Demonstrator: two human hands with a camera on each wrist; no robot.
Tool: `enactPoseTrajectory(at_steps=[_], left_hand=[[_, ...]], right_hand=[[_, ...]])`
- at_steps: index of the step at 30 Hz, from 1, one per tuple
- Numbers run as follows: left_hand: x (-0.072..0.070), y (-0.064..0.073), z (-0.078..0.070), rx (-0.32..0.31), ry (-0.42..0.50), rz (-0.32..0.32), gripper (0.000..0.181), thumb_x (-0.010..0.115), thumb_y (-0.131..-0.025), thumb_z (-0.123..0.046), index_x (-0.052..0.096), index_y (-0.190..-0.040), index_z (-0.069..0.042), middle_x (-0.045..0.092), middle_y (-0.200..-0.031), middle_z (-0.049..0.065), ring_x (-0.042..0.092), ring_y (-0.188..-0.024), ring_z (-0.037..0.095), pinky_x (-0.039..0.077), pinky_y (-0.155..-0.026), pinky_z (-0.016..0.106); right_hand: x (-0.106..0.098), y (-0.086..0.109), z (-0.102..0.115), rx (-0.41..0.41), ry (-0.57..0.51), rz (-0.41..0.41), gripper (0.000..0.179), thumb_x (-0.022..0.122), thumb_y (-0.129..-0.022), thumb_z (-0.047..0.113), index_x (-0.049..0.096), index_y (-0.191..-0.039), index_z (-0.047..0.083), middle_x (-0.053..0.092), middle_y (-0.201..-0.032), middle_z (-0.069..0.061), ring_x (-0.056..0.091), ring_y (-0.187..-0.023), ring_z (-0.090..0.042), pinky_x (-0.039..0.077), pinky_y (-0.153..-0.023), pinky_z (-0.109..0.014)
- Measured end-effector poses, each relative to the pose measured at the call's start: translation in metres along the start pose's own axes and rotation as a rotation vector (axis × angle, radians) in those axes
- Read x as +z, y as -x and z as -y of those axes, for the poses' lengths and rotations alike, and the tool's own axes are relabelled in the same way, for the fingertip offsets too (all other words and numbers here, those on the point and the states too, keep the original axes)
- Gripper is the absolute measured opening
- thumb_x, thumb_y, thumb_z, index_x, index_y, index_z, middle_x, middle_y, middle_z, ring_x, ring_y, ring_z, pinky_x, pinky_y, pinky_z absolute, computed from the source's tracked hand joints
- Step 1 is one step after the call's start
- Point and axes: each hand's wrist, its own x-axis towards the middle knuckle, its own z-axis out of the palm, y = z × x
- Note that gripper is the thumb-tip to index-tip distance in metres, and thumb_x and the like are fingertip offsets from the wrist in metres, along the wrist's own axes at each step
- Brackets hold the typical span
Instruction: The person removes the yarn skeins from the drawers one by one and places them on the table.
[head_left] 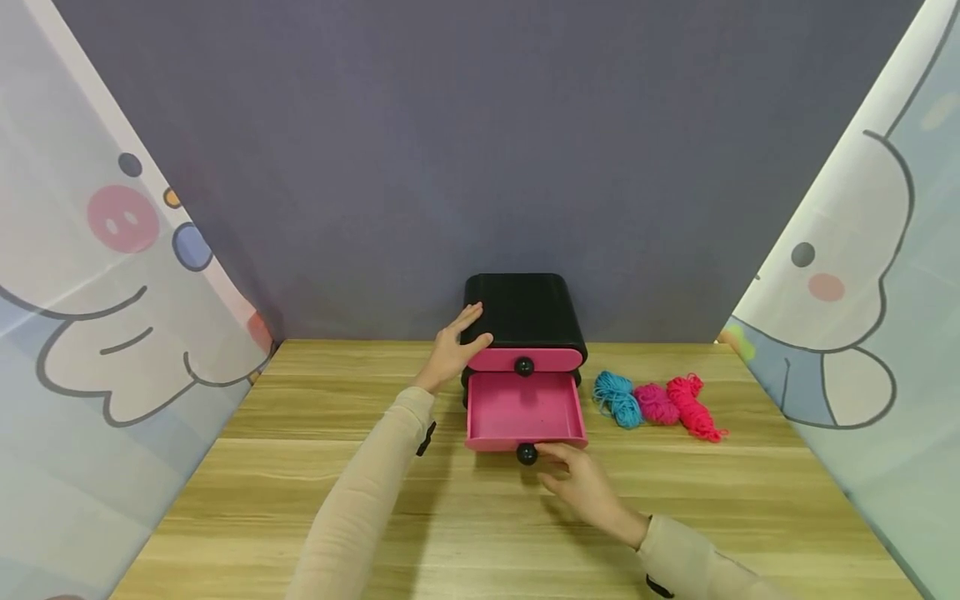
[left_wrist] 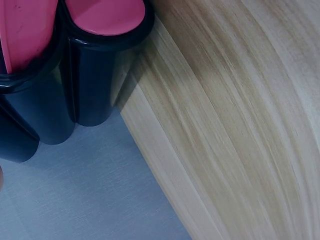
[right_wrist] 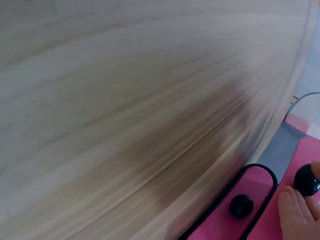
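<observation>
A small black drawer cabinet (head_left: 525, 308) with pink drawer fronts stands at the back middle of the table. Its top drawer (head_left: 487, 360) is closed; the pink drawer (head_left: 525, 404) below is pulled out, with nothing visible inside. My left hand (head_left: 450, 350), fingers and thumb spread, rests on the cabinet's upper left edge. At the pulled-out drawer's black knob (right_wrist: 306, 180), my right hand (head_left: 581, 483) has fingers on two sides of it, seen in the right wrist view. Another closed drawer (right_wrist: 255, 192) with its own knob lies lower down.
Right of the cabinet lie three yarn bundles in a row: blue yarn (head_left: 618, 400), magenta yarn (head_left: 657, 405) and hot pink yarn (head_left: 693, 407). A grey backdrop (head_left: 375, 167) rises behind the wooden table (head_left: 300, 492). Cartoon-printed cloths (head_left: 75, 292) flank both sides.
</observation>
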Motion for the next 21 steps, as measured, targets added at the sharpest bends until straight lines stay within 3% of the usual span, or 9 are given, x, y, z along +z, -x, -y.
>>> enactPoseTrajectory(at_steps=[4,7,9,11,14,21], left_hand=[[-0.001,0.001,0.000,0.015,0.001,-0.003,0.064,0.062,-0.086,-0.040,0.036,-0.142,-0.026,0.028,-0.150,-0.008,0.015,-0.140,0.007,0.016,-0.112,0.047],[-0.004,0.005,-0.013,0.002,0.015,0.017,0.063,0.062,-0.087,-0.033,0.035,-0.142,-0.018,0.027,-0.151,-0.002,0.014,-0.141,0.011,0.014,-0.112,0.048],[-0.003,0.005,-0.014,0.000,0.010,0.018,0.064,0.062,-0.087,-0.035,0.035,-0.143,-0.018,0.027,-0.151,-0.001,0.014,-0.141,0.008,0.015,-0.113,0.048],[-0.002,0.004,-0.013,-0.005,0.016,0.023,0.063,0.061,-0.088,-0.033,0.034,-0.143,-0.017,0.026,-0.151,-0.001,0.014,-0.141,0.009,0.013,-0.113,0.048],[0.000,0.001,0.000,0.019,0.005,0.004,0.064,0.061,-0.087,-0.039,0.035,-0.142,-0.022,0.027,-0.151,-0.006,0.014,-0.140,0.005,0.014,-0.113,0.047],[0.000,-0.001,0.001,0.018,-0.019,-0.012,0.066,0.061,-0.085,-0.044,0.036,-0.142,-0.024,0.028,-0.150,-0.009,0.016,-0.140,0.005,0.017,-0.112,0.048]], right_hand=[[0.005,-0.002,0.002,-0.009,0.067,-0.056,0.037,0.079,-0.069,0.012,0.067,-0.103,0.007,0.069,-0.098,-0.008,0.066,-0.088,-0.025,0.052,-0.077,-0.037],[0.009,-0.003,0.005,-0.034,0.144,-0.115,0.037,0.082,-0.063,0.020,0.068,-0.097,0.010,0.071,-0.090,-0.003,0.067,-0.082,-0.019,0.052,-0.072,-0.032],[0.011,-0.004,0.006,-0.055,0.188,-0.151,0.035,0.082,-0.063,0.022,0.069,-0.093,0.011,0.071,-0.086,-0.001,0.067,-0.079,-0.017,0.051,-0.069,-0.028],[0.013,-0.004,0.006,-0.068,0.216,-0.180,0.033,0.082,-0.062,0.023,0.069,-0.090,0.011,0.071,-0.083,-0.001,0.066,-0.076,-0.016,0.050,-0.066,-0.026],[0.014,-0.007,0.006,-0.094,0.245,-0.219,0.030,0.083,-0.062,0.024,0.069,-0.087,0.012,0.071,-0.080,-0.001,0.066,-0.071,-0.012,0.049,-0.063,-0.023],[0.016,-0.011,0.007,-0.122,0.262,-0.267,0.026,0.082,-0.064,0.024,0.070,-0.083,0.012,0.071,-0.077,-0.001,0.065,-0.063,-0.010,0.048,-0.057,-0.018]])
